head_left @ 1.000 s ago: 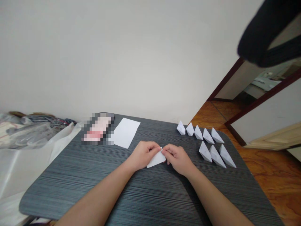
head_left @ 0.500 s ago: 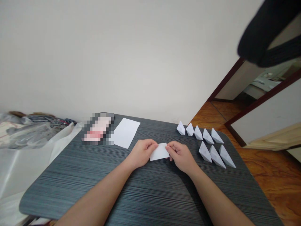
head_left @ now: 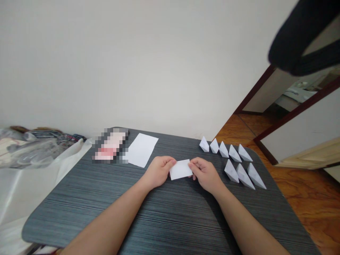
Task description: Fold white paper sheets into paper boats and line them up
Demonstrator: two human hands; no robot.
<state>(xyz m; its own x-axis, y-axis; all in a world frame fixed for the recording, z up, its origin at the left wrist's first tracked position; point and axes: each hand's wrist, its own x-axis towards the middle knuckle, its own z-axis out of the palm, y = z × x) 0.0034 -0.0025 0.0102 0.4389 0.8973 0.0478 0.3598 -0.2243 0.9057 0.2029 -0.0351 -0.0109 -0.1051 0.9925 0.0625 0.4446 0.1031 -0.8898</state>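
Observation:
A small folded white paper (head_left: 180, 169) is held just above the dark striped table (head_left: 164, 219). My left hand (head_left: 158, 171) pinches its left edge with fingers closed. My right hand (head_left: 206, 174) pinches its right edge the same way. The paper faces me as a flat, slightly tilted rectangle between the two hands.
Several folded white paper shapes (head_left: 233, 161) stand in two rows at the table's right. A flat white sheet (head_left: 142, 149) and a blurred-out dark object (head_left: 110, 145) lie at the back. Plastic bags and cloth (head_left: 34, 148) sit at left. A doorway and wooden floor (head_left: 305, 191) are at right.
The paper has gone from a narrow, tilted folded strip to a wider flat rectangle. Both hands have moved slightly apart and a little farther from me, still gripping it.

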